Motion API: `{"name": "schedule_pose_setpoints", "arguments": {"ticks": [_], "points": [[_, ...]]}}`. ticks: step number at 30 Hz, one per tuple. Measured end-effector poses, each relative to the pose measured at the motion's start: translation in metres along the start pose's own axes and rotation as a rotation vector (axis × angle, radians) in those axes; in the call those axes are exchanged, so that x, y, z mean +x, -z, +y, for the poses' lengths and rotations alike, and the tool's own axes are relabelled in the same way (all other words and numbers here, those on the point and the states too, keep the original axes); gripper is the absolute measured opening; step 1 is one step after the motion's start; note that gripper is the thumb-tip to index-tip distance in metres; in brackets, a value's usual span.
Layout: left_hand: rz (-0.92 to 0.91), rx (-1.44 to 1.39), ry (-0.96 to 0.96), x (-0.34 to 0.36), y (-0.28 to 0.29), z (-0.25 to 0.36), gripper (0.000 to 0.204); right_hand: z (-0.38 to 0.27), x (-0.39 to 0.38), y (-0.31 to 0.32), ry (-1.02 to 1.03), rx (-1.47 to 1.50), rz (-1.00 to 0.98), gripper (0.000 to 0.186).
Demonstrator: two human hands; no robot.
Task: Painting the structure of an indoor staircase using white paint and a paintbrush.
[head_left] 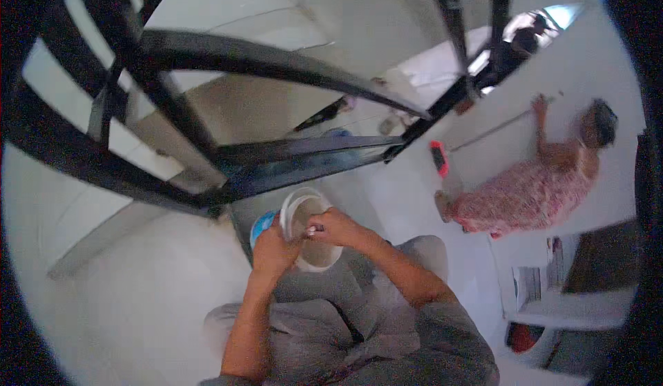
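Observation:
My left hand is closed on the side of a white round tub, tilted with its open mouth toward my right hand. A blue patch shows beside my left fingers. My right hand is closed at the tub's mouth, round a thin tool whose small pale end shows by the thumb; the rest of it is hidden. Just below my hands sits a second white round container, with something greyish-beige inside. Both containers are over my lap, close to my grey trousers.
A black metal frame with bars rises ahead and to the left. At right, a person in a pink patterned garment holds a long-handled red broom. Another person in dark clothing is farther back. White shelving stands lower right.

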State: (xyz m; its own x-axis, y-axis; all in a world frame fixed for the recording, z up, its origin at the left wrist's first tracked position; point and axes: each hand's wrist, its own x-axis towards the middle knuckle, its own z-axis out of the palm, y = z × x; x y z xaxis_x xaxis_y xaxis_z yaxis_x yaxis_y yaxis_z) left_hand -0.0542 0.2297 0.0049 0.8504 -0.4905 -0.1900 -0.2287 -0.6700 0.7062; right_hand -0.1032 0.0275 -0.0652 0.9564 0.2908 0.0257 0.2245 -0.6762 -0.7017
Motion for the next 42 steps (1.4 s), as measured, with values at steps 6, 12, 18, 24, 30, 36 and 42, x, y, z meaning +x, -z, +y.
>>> {"name": "schedule_pose_setpoints", "arguments": {"ticks": [6,12,18,24,30,36,42], "points": [[-0.089,-0.076,0.145,0.013,0.004,0.007,0.059,0.015,-0.008,-0.012,-0.195,-0.079,-0.133,0.019],[-0.028,-0.038,0.084,0.012,-0.001,-0.016,0.058,0.004,0.007,0.021,-0.150,0.021,-0.037,0.033],[-0.066,-0.241,0.159,0.017,0.010,-0.003,0.061,0.035,0.007,0.012,-0.322,0.342,0.308,0.028],[0.097,-0.181,0.086,0.010,0.008,-0.020,0.063,0.030,0.010,0.029,-0.428,0.739,0.497,0.018],[0.083,-0.248,0.186,0.010,0.010,-0.020,0.054,0.043,0.001,0.031,-0.427,0.763,0.431,0.017],[0.064,-0.282,0.272,0.015,0.011,0.011,0.047,0.051,-0.004,0.024,-0.411,0.670,0.342,0.020],[0.144,-0.260,0.182,0.015,0.000,-0.011,0.042,0.060,-0.001,0.006,-0.277,0.474,0.341,0.025]]}}
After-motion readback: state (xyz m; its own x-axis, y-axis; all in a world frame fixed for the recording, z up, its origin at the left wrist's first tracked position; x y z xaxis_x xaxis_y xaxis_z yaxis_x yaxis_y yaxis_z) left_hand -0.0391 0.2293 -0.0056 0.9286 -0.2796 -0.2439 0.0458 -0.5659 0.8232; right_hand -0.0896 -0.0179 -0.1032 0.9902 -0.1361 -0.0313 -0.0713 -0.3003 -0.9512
